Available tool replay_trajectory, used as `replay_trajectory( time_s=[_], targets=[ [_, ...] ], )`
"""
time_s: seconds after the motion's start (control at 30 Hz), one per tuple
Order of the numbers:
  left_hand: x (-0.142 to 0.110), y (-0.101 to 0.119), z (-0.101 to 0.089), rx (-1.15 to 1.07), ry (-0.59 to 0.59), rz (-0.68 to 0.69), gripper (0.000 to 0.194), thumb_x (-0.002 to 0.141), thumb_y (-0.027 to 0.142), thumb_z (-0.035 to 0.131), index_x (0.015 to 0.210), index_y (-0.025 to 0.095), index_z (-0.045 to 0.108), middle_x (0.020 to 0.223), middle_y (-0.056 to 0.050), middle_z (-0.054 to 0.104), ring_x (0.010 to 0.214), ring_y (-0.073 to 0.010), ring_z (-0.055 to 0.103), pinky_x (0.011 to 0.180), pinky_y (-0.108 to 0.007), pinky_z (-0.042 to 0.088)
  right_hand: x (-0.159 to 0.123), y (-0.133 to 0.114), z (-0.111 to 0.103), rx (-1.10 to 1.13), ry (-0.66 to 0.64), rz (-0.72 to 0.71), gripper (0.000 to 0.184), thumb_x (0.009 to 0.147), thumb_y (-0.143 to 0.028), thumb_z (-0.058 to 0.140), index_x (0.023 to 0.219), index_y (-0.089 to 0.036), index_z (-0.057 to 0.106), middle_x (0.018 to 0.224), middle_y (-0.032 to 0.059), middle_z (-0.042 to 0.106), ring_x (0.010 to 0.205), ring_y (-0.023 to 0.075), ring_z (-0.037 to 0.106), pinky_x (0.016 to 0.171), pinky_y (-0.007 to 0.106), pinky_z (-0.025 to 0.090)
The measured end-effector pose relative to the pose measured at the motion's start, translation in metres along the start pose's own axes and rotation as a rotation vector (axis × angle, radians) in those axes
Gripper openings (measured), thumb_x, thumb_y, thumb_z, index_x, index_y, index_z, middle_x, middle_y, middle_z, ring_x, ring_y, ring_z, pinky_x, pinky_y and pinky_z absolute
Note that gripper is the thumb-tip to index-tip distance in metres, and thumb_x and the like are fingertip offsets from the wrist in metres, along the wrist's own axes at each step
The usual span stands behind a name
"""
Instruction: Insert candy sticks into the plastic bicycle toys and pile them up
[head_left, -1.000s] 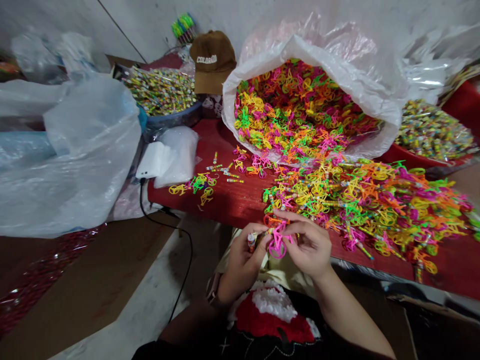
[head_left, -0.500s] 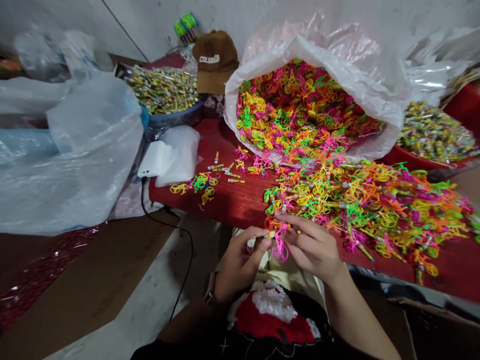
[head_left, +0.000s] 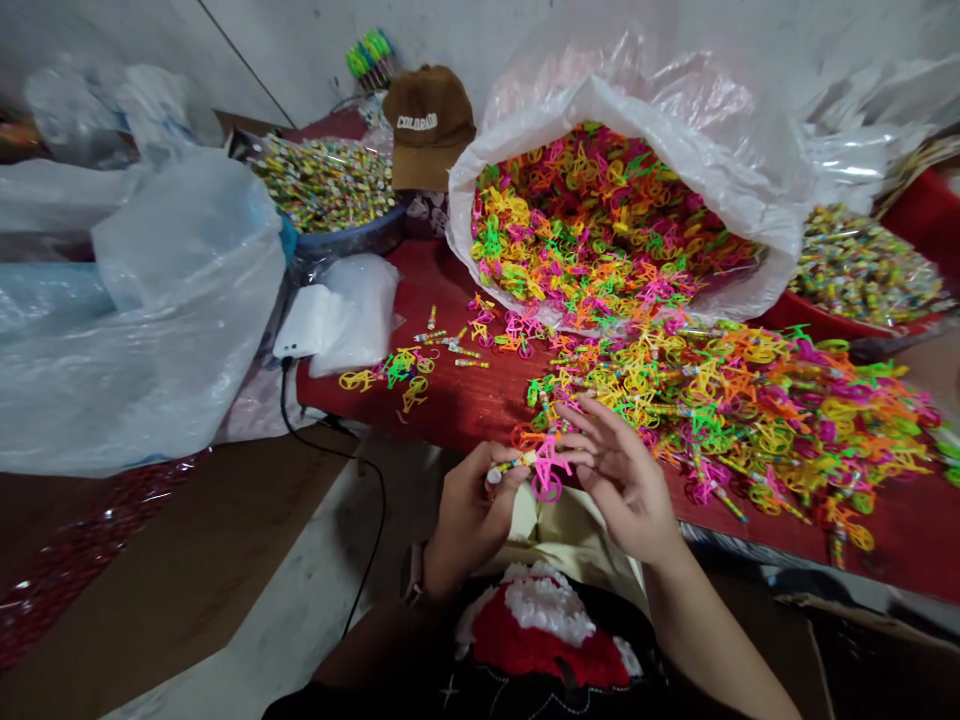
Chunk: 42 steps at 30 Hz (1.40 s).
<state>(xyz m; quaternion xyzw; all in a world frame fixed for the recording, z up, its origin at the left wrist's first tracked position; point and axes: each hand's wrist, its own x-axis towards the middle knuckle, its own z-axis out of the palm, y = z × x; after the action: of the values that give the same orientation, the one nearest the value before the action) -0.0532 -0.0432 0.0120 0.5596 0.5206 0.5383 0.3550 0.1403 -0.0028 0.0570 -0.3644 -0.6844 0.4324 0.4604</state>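
Note:
My left hand (head_left: pixel 469 520) is closed around a thin tube (head_left: pixel 508 466) that looks filled with small coloured candies. At the tube's right end is a pink plastic toy bicycle (head_left: pixel 550 468), with an orange-red piece just behind it. My right hand (head_left: pixel 636 500) has its fingers spread, close to the right side of the bicycle; whether a fingertip touches it I cannot tell. Beyond the hands a big pile of tubes with colourful toy bicycles (head_left: pixel 750 410) covers the table's right side. Several loose tubes (head_left: pixel 457 348) and a few toy bicycles (head_left: pixel 405 368) lie to the left.
A large white sack (head_left: pixel 780 215) of toy bicycles lies open on the red table (head_left: pixel 480 405). Tubes fill a blue basin (head_left: pixel 352 240) at left and a red container (head_left: pixel 817 312) at right. A brown cap (head_left: pixel 429 125), white power bank (head_left: pixel 304 325) and cable (head_left: pixel 382 500) are also there.
My right hand's fingers have opened and spread away from the pink toy bicycle. My left hand has shifted slightly left and up with the tube and bicycle.

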Motion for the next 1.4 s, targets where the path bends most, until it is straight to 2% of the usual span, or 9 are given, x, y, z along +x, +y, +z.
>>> replay_trajectory(
  time_s=[0.03,0.1,0.2,0.4,0.77,0.9,1.0,1.17,1.4],
  targets=[
    [0.000,0.000,0.000,0.008,0.016,-0.001,0.006,0.098,0.025,0.068,0.096,0.020,0.072,0.080,-0.001,0.072,0.066,-0.0129,0.063,0.062,-0.022,0.047,-0.001,0.001,0.003,0.053,0.036,0.064,0.030,0.105,-0.027,0.054,0.133,-0.026,0.063,0.121,0.0107,0.076,0.092,0.0204,0.076,0.076,0.035,0.064],
    [-0.002,0.000,0.002,0.014,0.016,0.009,0.005,0.097,0.024,0.069,0.096,0.020,0.072,0.080,0.000,0.072,0.066,-0.0129,0.063,0.063,-0.022,0.047,-0.002,0.004,0.010,0.032,0.046,0.157,0.014,0.106,-0.034,0.056,0.105,-0.024,0.066,0.090,0.0028,0.072,0.072,0.0167,0.066,0.063,0.028,0.055],
    [-0.004,0.001,0.004,-0.008,-0.019,0.026,0.004,0.097,0.023,0.069,0.097,0.021,0.072,0.081,0.000,0.072,0.068,-0.0129,0.064,0.065,-0.022,0.048,-0.006,0.008,0.020,-0.137,-0.001,0.165,0.034,0.109,-0.038,0.053,0.078,-0.024,0.051,0.068,-0.0035,0.052,0.061,0.0140,0.051,0.057,0.027,0.040],
    [-0.003,0.001,0.000,-0.087,-0.117,-0.023,0.012,0.099,0.025,0.068,0.089,0.019,0.069,0.078,-0.001,0.070,0.067,-0.0122,0.061,0.065,-0.022,0.047,-0.010,0.011,0.030,-0.331,0.077,0.053,0.036,0.112,-0.030,0.045,0.076,-0.024,0.041,0.067,-0.0042,0.044,0.059,0.0140,0.043,0.058,0.031,0.031],
    [-0.008,-0.001,0.004,-0.106,-0.185,0.020,0.010,0.100,0.019,0.066,0.092,0.019,0.071,0.083,-0.001,0.070,0.073,-0.0128,0.062,0.070,-0.022,0.047,-0.016,0.004,0.051,-0.101,0.317,0.172,0.033,0.110,-0.033,0.051,0.079,-0.023,0.049,0.069,-0.0049,0.048,0.062,0.0129,0.044,0.060,0.026,0.035],
    [-0.009,0.002,0.002,-0.098,-0.228,0.072,0.011,0.099,0.017,0.066,0.088,0.019,0.065,0.078,0.002,0.064,0.068,-0.0105,0.058,0.065,-0.021,0.045,-0.016,0.001,0.052,-0.022,0.309,0.206,0.036,0.110,-0.038,0.053,0.077,-0.023,0.049,0.068,-0.0046,0.047,0.062,0.0133,0.043,0.059,0.027,0.035],
    [-0.009,0.002,0.003,-0.039,-0.193,0.118,0.007,0.097,0.016,0.067,0.091,0.020,0.066,0.077,0.002,0.065,0.065,-0.0104,0.060,0.063,-0.020,0.045,-0.015,0.001,0.047,0.069,0.298,0.249,0.035,0.110,-0.041,0.053,0.080,-0.024,0.051,0.068,-0.0048,0.048,0.061,0.0135,0.044,0.059,0.027,0.036],
    [-0.008,-0.002,0.004,0.042,-0.035,0.150,0.008,0.095,0.015,0.070,0.100,0.020,0.072,0.082,0.000,0.074,0.066,-0.0118,0.066,0.064,-0.020,0.050,-0.007,-0.001,0.040,0.187,0.184,0.264,0.025,0.104,-0.040,0.065,0.085,-0.022,0.061,0.072,-0.0030,0.057,0.064,0.0136,0.050,0.060,0.026,0.039],
    [-0.009,-0.001,-0.002,0.113,-0.040,0.271,0.009,0.090,0.016,0.075,0.096,0.020,0.070,0.082,0.000,0.077,0.064,-0.0123,0.070,0.062,-0.019,0.053,-0.016,0.001,0.065,0.230,0.410,0.265,0.028,0.106,-0.039,0.060,0.083,-0.023,0.056,0.073,-0.0033,0.052,0.067,0.0143,0.047,0.063,0.026,0.040]
  ],
)
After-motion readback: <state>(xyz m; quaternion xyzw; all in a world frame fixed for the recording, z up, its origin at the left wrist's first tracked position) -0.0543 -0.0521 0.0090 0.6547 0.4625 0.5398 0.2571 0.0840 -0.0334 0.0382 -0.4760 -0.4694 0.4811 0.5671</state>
